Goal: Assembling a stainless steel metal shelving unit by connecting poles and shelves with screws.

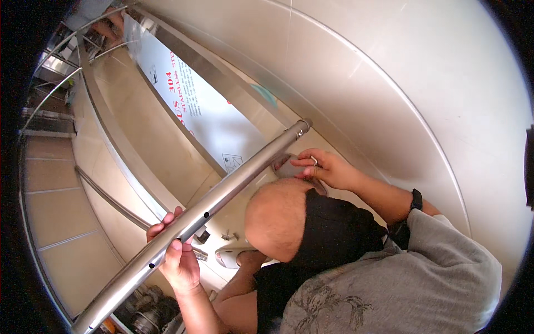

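Note:
My left hand (177,257) is closed around a long polished steel tube (222,195) with small holes, near its lower end. The tube slants up to the right. At its upper end (300,127) a co-worker in a grey T-shirt (400,278) pinches a small metal piece with one hand (322,166) against a round steel fitting (286,167). The co-worker's other hand (250,259) rests low on a rounded metal part (228,257). My right hand is out of the picture.
A large curved stainless steel sheet (389,72) fills the right side. A white printed label (206,111) lies on a long steel panel. Steel rails (61,83) and another person's hand (113,22) are at the top left. Tiled floor (50,211) is at left.

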Demonstrator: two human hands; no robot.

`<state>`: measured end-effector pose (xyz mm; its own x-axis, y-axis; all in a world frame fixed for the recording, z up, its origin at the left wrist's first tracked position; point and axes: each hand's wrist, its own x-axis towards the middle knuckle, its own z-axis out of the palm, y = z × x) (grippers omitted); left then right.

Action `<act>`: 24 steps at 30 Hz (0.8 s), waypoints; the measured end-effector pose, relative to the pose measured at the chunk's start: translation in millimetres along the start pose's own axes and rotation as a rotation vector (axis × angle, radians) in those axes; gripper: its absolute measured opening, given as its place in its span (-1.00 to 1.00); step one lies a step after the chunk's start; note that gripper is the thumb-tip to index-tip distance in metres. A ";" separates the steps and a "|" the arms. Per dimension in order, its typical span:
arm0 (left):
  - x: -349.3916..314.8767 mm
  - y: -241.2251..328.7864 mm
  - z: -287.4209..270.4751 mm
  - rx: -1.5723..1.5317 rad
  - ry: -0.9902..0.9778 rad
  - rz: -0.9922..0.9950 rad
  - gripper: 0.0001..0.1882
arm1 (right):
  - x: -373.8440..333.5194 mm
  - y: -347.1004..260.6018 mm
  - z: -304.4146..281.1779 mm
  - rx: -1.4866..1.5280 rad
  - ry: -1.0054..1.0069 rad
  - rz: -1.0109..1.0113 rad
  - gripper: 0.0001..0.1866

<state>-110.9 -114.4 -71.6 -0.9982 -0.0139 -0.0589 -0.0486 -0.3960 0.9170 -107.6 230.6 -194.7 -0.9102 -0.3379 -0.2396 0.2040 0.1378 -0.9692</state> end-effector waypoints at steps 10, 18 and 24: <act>-0.2 -2.4 -4.4 0.010 -0.005 0.009 -0.57 | -12.8 -29.7 6.1 -0.186 -0.079 -0.136 -0.63; -0.7 -1.7 -3.5 0.009 -0.005 -0.008 -0.57 | -3.6 -9.1 1.6 0.437 0.220 0.177 -0.70; -0.7 -1.6 1.1 0.010 0.050 -0.010 -0.52 | 33.2 21.8 -21.4 0.280 0.526 0.224 -0.76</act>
<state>-110.2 -112.8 -72.6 -0.9946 -0.0565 -0.0874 -0.0588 -0.3873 0.9201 -141.1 242.3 -222.6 -0.8753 0.1834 -0.4476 0.4317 -0.1210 -0.8939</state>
